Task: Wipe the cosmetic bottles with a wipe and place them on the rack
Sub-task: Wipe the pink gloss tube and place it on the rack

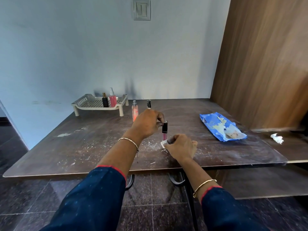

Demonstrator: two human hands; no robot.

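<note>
Left hand pinches the black cap of a slim pink lip-gloss tube, held upright. Right hand clutches a crumpled white wipe against the tube's base. Beige perforated plastic rack: beyond the tube, leftward.

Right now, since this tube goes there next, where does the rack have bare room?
The rack is bare left of the black bottle; its right end is crowded, with that bottle and the pink pump bottle side by side.

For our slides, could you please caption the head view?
Left hand grips a lip gloss tube upright; right hand holds a wipe at its base.
</note>
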